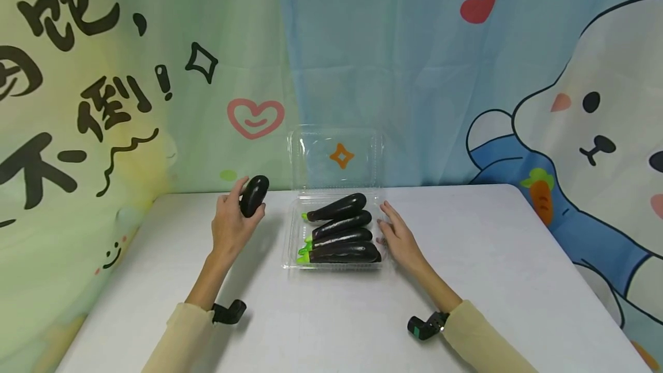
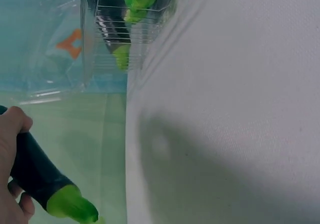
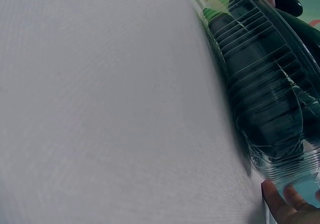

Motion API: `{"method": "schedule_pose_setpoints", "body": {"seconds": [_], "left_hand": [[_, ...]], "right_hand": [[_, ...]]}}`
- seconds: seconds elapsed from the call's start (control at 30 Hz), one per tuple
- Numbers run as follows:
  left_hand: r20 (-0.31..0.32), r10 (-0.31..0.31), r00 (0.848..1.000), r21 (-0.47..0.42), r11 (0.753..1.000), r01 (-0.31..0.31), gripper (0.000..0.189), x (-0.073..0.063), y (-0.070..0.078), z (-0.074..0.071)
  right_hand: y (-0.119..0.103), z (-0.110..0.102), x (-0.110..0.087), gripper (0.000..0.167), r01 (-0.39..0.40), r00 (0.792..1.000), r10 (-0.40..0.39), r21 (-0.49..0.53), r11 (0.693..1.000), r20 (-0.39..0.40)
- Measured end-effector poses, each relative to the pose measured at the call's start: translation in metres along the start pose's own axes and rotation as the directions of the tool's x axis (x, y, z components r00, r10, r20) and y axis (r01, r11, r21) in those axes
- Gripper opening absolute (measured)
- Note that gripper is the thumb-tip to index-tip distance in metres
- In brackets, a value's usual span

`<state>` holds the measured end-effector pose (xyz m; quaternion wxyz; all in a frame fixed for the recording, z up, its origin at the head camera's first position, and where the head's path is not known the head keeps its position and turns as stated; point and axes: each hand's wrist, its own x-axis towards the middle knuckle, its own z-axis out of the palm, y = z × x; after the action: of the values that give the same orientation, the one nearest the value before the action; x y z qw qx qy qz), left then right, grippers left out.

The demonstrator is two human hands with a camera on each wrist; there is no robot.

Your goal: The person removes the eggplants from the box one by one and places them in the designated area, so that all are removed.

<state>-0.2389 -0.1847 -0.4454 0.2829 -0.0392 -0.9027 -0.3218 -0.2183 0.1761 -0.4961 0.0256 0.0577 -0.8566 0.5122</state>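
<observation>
My left hand grips an eggplant above the table, left of the clear plastic box. In the left wrist view this eggplant points its green stem end down to the right. The clear plastic box stands with its lid raised at the back. Several glossy dark eggplants lie side by side in it, green ends to the left. My right hand is at the box's right side, fingers fairly straight; whether the fingertips touch the wall I cannot tell.
The box stands on a white table, near its back edge. A printed curtain hangs right behind the table. Each wrist wears a small black camera, one on the left and one on the right.
</observation>
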Motion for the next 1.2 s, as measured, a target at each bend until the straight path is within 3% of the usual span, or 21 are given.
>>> {"method": "schedule_pose_setpoints", "body": {"seconds": [0.2,0.4,0.9,1.2], "left_hand": [[-0.014,0.003,1.0,0.008,1.0,-0.003,0.076,-0.001,0.0,0.0],[-0.042,0.06,0.997,-0.057,0.996,-0.063,0.065,-0.001,-0.003,0.001],[-0.075,-0.04,0.996,-0.116,0.993,0.032,0.048,-0.001,-0.007,0.0],[-0.058,-0.004,0.998,-0.066,0.998,0.0,0.038,-0.003,-0.011,0.002]], "right_hand": [[0.0,0.0,0.0,0.05,0.007,1.0,-0.007,0.001,1.0,-0.003],[-0.002,0.0,0.0,0.05,0.003,1.0,-0.003,-0.007,1.0,-0.003],[0.002,0.0,0.001,0.051,0.009,1.0,-0.009,0.003,1.0,-0.003],[0.0,0.0,0.0,0.05,0.007,1.0,-0.007,-0.002,1.0,-0.004]]}}
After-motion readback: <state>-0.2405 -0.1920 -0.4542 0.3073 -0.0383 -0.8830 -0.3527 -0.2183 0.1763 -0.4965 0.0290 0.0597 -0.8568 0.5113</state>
